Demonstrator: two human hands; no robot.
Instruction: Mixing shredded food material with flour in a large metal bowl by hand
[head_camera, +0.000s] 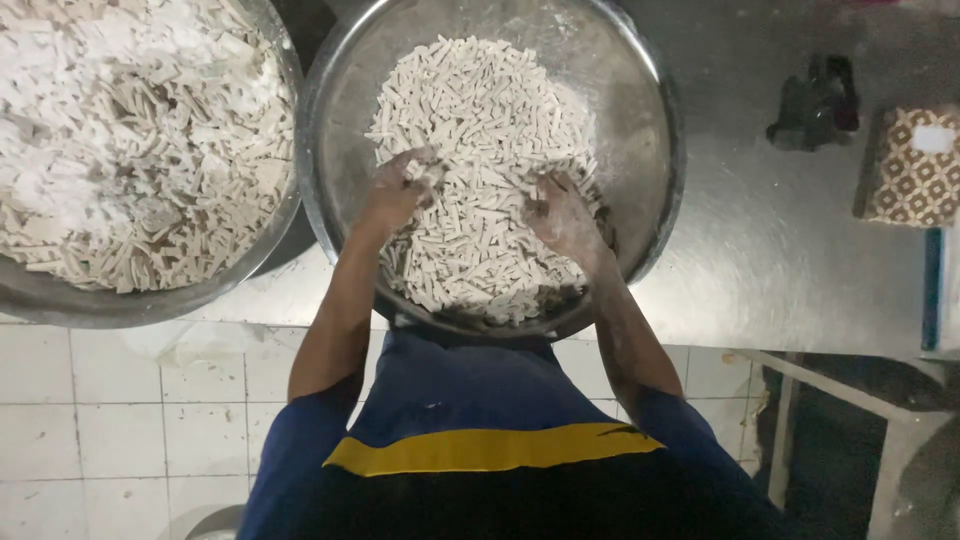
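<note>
Both hands work in the steel bowl (640, 110) at the desk's (780, 260) near edge. Left hand (395, 190): fingers curled, apparently pinching floured dough sticks (480, 130). Right hand (562, 215): fingers buried in the sticks; spread cannot be told. A second bowl (285, 215) of sticks sits just left.

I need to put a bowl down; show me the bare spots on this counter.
Bare steel counter lies right of the middle bowl, up to the patterned box and black object. The left is crowded: the second bowl sits close beside the first.
</note>
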